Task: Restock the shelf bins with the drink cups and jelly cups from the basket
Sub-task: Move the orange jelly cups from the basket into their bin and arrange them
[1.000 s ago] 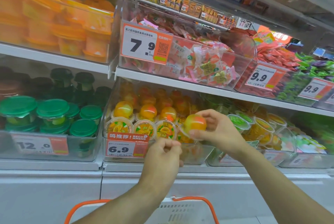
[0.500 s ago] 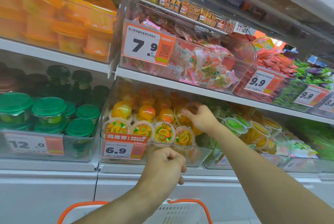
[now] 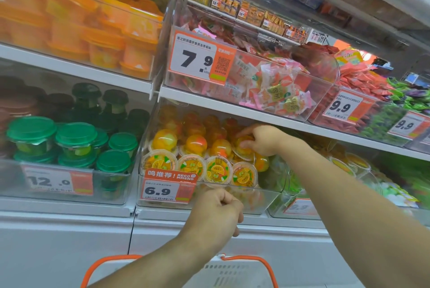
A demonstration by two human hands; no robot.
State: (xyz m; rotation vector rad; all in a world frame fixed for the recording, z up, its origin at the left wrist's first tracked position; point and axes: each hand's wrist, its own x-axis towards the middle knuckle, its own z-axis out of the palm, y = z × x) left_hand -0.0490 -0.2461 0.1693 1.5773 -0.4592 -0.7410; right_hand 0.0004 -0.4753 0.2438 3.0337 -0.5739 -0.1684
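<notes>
The clear bin (image 3: 265, 199) with the 6.9 price tag (image 3: 162, 191) holds orange jelly cups, lids facing front in the first row and more stacked behind. My right hand (image 3: 264, 140) reaches into this bin under the upper shelf. Its fingers curl over one orange jelly cup (image 3: 242, 148) resting on top of the stack at the right side. My left hand (image 3: 216, 213) hovers in front of the bin's front wall with its fingers curled into a fist. Nothing shows inside it. The white basket (image 3: 235, 273) with orange handles is below my arms, its contents hidden.
To the left stands a bin of green-lidded drink cups (image 3: 74, 139) with a 12.0 tag. Above are bins of orange cups (image 3: 104, 39) and wrapped sweets (image 3: 274, 87). Green jelly cups (image 3: 349, 164) fill the blurred bin to the right. The upper shelf edge (image 3: 302, 122) sits close above my right hand.
My right hand carried the orange jelly cup from in front of the bin into it and now sets it on the stack. The left hand stayed curled near the bin front.
</notes>
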